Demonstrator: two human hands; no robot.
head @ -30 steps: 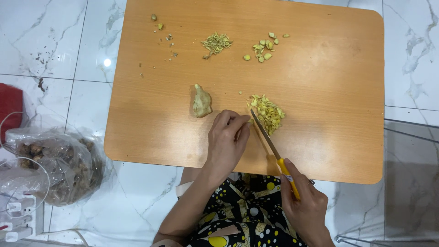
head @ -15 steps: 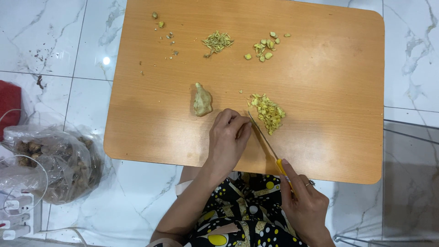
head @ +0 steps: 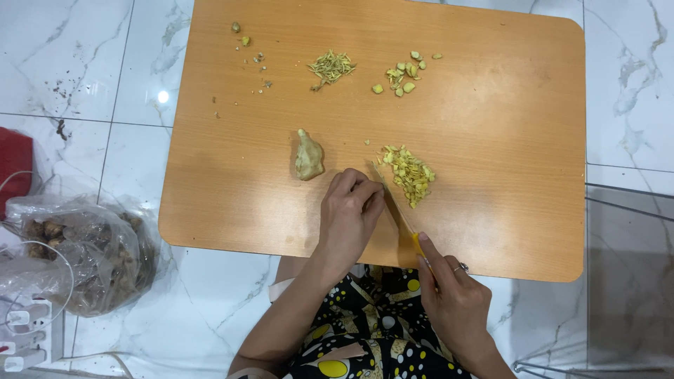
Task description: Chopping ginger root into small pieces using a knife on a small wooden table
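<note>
Chopped ginger pile (head: 409, 175) sits on the wooden worktop (head: 491, 140), right of center, toward your near edge. All places below go off this pile. Knife (head: 397, 207) blade lies just left of the pile, tip touching or nearly touching its near-left edge, running back toward you; yellow handle off the pile's near side. Your right hand (head: 456, 305) has its grip clenched around that handle, ring on one finger, hand over the worktop's near edge. Your left hand (head: 349, 214) is just left of the pile, fingers curled down onto the worktop beside the blade; cannot tell if the grip pinches a piece under the fingertips, it's hidden. Whole peeled ginger piece (head: 308, 156) lies farther left of the pile, beyond your left hand, apart from it. Far side of the pile: thick ginger chunks (head: 404, 74), and left of those, thin slivers (head: 331, 67). Small scraps (head: 247, 49) well off to the far left corner. Plastic bag of ginger roots (head: 84, 249) on the tiled floor (head: 632, 84), far left of the pile, off the worktop.
</note>
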